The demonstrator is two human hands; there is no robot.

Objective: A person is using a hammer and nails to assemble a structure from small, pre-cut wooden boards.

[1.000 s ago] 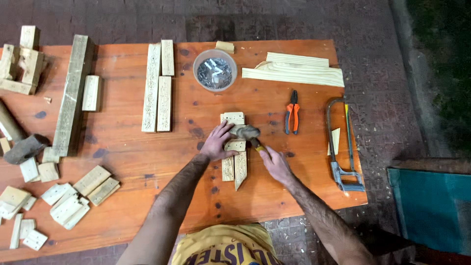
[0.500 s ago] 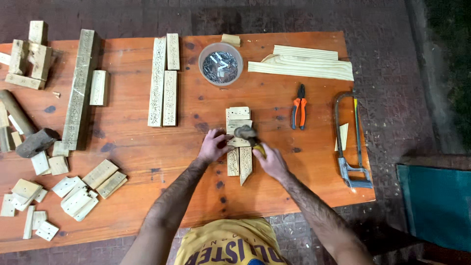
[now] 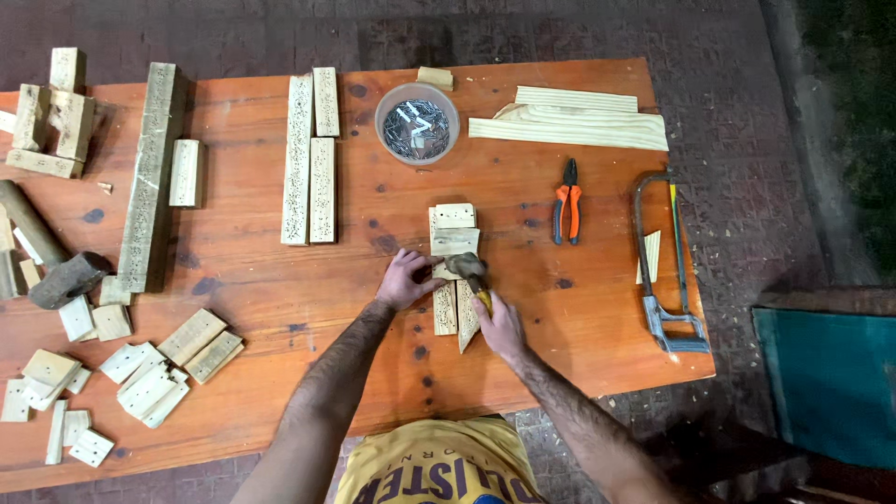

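The orange bench [image 3: 280,392] carries a long beam [image 3: 149,177] toward its left edge, pale boards [image 3: 569,121] at the far right corner, a hacksaw [image 3: 665,271] along the right edge, and a tub of nails [image 3: 417,121] at the far edge. Near the front edge, the left hand [image 3: 403,280] presses a small wooden assembly [image 3: 455,247], fingers spread narrow; the right hand [image 3: 499,325] has its fingers wrapped round a hammer [image 3: 467,269] whose head rests on it. Pliers [image 3: 567,201] lie just right.

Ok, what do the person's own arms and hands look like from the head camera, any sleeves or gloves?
Both arms are bare from the frame edge to the wrist, with no sleeves in view, and dark hair shows along the forearms. The left hand and right hand wear no gloves; no watch, band or ring is visible. Below them is a yellow shirt with dark lettering.
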